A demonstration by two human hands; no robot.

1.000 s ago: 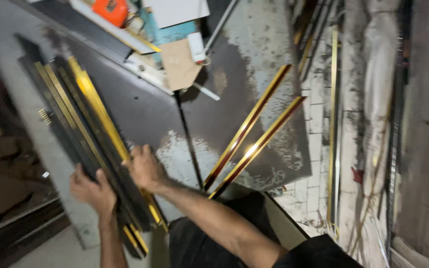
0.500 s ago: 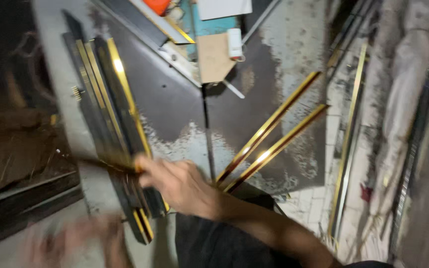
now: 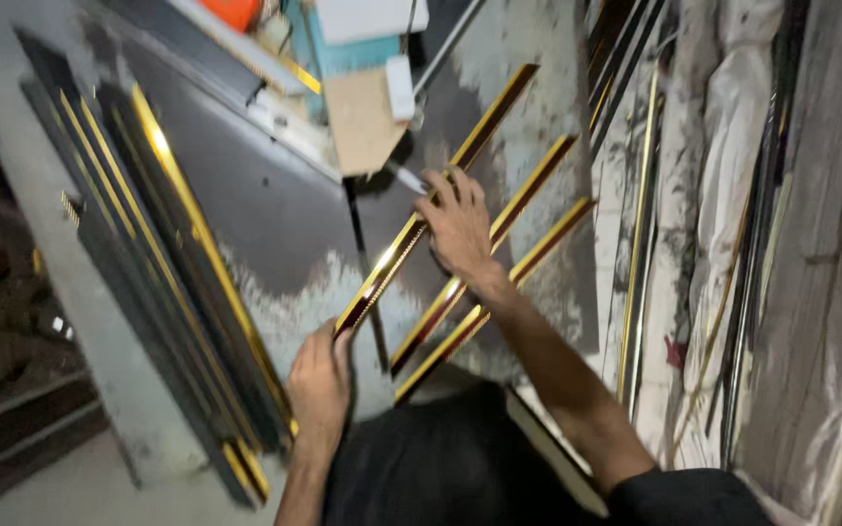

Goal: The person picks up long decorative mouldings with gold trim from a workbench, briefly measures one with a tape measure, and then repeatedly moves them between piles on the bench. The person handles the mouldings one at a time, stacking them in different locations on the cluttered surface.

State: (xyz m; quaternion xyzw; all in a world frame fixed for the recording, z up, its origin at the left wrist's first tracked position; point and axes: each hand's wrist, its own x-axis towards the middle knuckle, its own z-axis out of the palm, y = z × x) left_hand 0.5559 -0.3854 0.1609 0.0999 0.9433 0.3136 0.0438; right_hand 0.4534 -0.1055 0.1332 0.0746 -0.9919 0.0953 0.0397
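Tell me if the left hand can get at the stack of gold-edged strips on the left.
Probably yes: the left hand grips a gold strip, right beside the stack; nothing lies between.

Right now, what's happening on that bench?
A person is handling long gold-coloured metal strips on a dark, paint-smeared worktop. The left hand grips the near end of one gold strip, and the right hand rests on it further along. Two more gold strips lie beside it on the right, slanted the same way. A stack of gold and dark strips sits along the left edge. Cardboard, an orange object and clutter sit at the far end.
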